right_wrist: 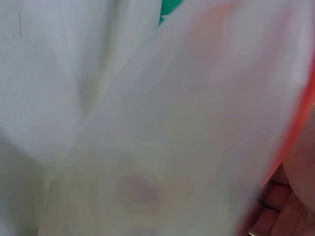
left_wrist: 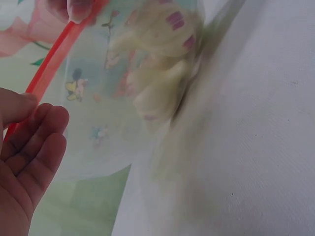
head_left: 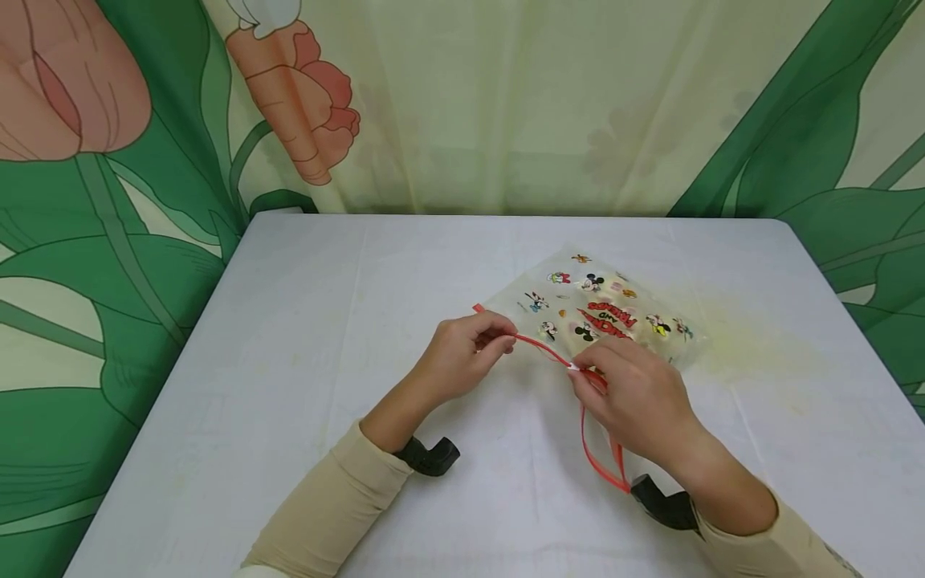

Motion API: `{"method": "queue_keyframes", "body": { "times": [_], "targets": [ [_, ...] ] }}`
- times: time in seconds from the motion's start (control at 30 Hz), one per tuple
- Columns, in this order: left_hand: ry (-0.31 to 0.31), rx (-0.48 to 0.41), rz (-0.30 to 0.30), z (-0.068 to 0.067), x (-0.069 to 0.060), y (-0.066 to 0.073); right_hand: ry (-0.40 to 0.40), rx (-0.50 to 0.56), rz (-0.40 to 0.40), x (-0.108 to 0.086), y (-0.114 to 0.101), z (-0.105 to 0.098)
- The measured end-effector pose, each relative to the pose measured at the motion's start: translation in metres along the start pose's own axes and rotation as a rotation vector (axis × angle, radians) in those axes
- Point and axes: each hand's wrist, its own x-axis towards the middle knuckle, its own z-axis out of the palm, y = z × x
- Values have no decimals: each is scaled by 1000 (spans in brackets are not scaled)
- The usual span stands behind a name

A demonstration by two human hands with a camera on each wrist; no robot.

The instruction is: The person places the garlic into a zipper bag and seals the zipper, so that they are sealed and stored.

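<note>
A translucent pouch [head_left: 549,301] printed with small cartoon figures and red lettering is held up at a tilt over the table. My left hand [head_left: 458,357] pinches its red zip edge [head_left: 538,343] near the left corner. Farther right along that edge, my right hand [head_left: 639,397] pinches close to a small white slider [head_left: 573,367]. A thin red strap [head_left: 596,466] hangs in a loop below the right hand. Pale yellowish pieces with purple marks [left_wrist: 160,34] show blurrily through the plastic in the left wrist view. The right wrist view is mostly filled by the pouch's cloudy side [right_wrist: 187,123].
A white cloth-covered table [head_left: 289,345] lies beneath both hands. Behind it hangs a curtain [head_left: 491,104] with large flowers and leaves. Black curved pieces [head_left: 433,457] are worn at both wrists, by the beige sleeves [head_left: 328,506].
</note>
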Motion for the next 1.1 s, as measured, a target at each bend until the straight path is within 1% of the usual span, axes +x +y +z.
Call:
{"method": "queue_keyframes", "body": {
  "times": [0.13,0.23,0.4,0.6,0.77,0.9,1.0,1.1],
  "targets": [
    [-65,-30,-20,2,-1,-1,24,8,-24,0,0,2],
    [-85,-55,-22,4,-1,1,27,10,-31,0,1,2],
    [-80,-79,-25,6,0,5,14,9,-24,0,2,2],
    [-92,-104,-60,8,-1,6,34,41,-51,-2,4,4],
    [-90,-135,-46,9,-3,5,39,48,-52,-2,4,6],
    [-87,-151,-39,9,-3,7,58,58,-74,0,4,7],
    [-90,-140,-35,10,-3,8,72,68,-92,2,3,8],
    [-104,-114,-15,11,-2,9,74,69,-109,4,2,10]
  ]
}}
